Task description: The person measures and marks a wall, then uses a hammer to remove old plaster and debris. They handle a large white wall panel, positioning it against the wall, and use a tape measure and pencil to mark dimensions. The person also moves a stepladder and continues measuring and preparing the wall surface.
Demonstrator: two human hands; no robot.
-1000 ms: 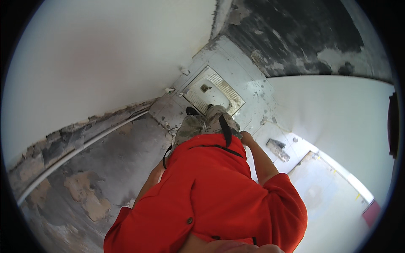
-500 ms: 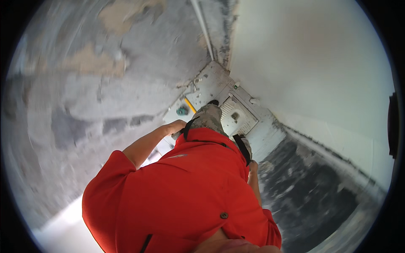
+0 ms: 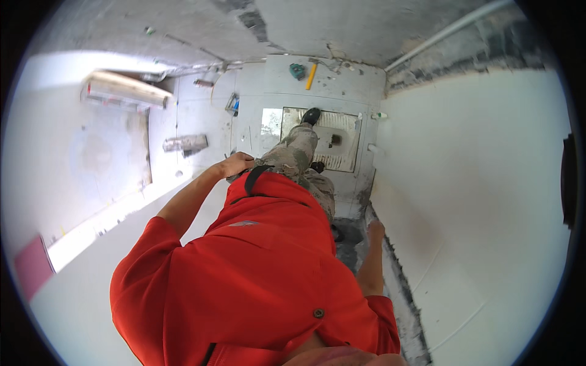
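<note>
My left hand (image 3: 237, 165) is at my left hip, its fingers closed on the cloth of my camouflage trousers (image 3: 282, 152). Held out from my right side, my right hand (image 3: 376, 230) hangs near the base of the white wall (image 3: 458, 177). It looks like a loose fist, and I see nothing in it. One black shoe (image 3: 312, 116) is on a ribbed squat toilet pan (image 3: 350, 143) set into the floor. Part of the other shoe (image 3: 336, 232) shows behind, beside my right hip.
A yellow bar (image 3: 312, 76) and a teal tool (image 3: 297, 71) lie by the far wall. Left of them are a blue-and-grey item (image 3: 232, 104) and a grey block (image 3: 185, 144). A long wooden piece (image 3: 127, 90) is farther left. A white pipe (image 3: 448, 32) runs along the far right corner.
My view has swung left, bringing more floor and the left-hand items into sight. My right hand has moved off my trousers, out to the right. One foot has stepped onto the toilet pan.
</note>
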